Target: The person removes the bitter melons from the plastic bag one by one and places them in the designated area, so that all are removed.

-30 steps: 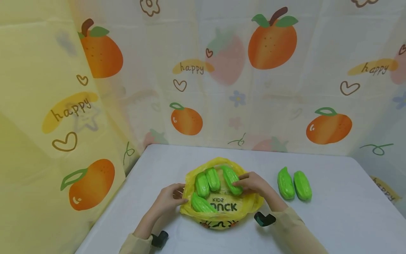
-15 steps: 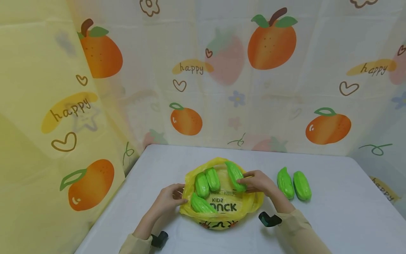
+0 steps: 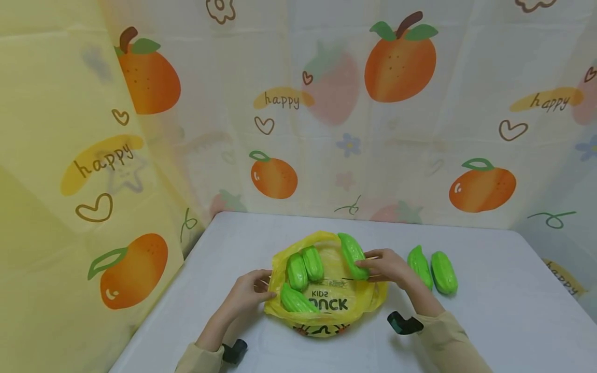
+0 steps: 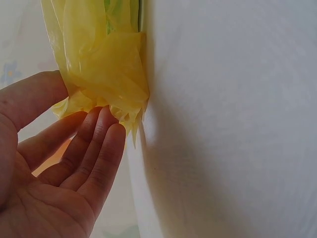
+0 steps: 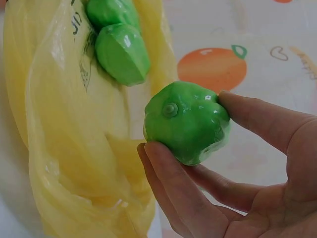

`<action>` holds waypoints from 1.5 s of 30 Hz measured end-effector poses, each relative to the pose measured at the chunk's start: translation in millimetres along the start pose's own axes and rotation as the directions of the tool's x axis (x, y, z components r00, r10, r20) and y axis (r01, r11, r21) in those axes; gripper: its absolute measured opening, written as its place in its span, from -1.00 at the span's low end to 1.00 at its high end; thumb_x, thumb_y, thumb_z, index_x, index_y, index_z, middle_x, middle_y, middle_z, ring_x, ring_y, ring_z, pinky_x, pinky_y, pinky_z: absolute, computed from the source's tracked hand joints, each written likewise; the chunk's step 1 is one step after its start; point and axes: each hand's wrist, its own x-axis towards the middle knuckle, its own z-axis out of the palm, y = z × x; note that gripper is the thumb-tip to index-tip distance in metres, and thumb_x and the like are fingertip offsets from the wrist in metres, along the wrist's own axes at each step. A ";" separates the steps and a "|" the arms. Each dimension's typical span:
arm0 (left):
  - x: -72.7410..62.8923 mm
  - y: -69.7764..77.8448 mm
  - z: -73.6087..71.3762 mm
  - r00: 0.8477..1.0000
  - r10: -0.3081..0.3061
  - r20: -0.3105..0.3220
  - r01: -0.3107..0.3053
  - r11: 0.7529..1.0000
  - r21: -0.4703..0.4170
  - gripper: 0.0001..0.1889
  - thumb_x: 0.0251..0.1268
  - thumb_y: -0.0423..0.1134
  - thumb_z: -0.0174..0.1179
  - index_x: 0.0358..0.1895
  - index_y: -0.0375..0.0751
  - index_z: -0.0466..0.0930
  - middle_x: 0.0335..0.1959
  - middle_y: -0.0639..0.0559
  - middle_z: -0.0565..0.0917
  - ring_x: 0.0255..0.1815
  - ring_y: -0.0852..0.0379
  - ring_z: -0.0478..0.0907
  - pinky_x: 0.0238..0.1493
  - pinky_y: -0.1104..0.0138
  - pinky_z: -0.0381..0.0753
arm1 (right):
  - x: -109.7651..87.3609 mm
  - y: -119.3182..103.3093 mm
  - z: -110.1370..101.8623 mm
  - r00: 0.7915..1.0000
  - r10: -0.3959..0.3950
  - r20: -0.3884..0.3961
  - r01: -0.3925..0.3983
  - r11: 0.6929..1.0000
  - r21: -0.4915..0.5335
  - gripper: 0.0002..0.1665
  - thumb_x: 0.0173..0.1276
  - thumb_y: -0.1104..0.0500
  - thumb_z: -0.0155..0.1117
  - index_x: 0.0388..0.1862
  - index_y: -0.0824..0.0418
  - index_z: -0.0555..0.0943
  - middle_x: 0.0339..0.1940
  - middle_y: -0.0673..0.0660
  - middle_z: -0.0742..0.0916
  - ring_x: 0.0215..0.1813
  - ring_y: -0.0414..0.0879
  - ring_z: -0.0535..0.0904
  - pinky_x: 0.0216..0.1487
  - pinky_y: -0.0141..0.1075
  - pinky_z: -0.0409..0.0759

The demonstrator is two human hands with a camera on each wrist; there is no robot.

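A yellow plastic bag [image 3: 368, 303] lies with its mouth wide open, and 3 bright green toy vegetables [image 3: 297, 272], ribbed and cucumber-like, are inside. My right hand [image 3: 384, 264] holds another green toy vegetable [image 3: 352, 251] over the bag's right side. In the right wrist view, thumb and fingertips grip this toy vegetable [image 5: 185, 121] around its sides, its stubby end facing the camera. At the bag's left edge is my left hand [image 3: 247, 290]. The left wrist view has its thumb and fingertips pinching the crumpled edge of the bag [image 4: 106, 64].
On the white table [image 3: 489, 311], to the right of my right hand, lie two more green toy vegetables [image 3: 444, 273], side by side. A fruit-print cloth [image 3: 326, 171] hangs behind the table, and a yellowish one [image 3: 37, 233] at its left.
My right hand has drawn the green toy vegetable rightward and a little toward the back, from inside the bag to its right rim. My left hand has stayed in place at the bag's edge.
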 end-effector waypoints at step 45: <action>3.5 -2.0 3.1 1.000 -0.010 -0.004 0.010 1.000 -0.008 -0.47 -0.03 -0.24 0.44 0.10 -0.18 0.56 -0.13 0.02 0.66 -0.19 0.13 0.59 -0.16 0.27 0.59 | -39.9 19.2 -62.2 0.999 0.019 -0.045 -0.020 1.000 -0.021 -0.07 0.28 -0.06 0.29 0.34 0.57 0.18 0.19 0.45 0.47 -0.05 0.00 0.61 -0.04 -0.16 0.64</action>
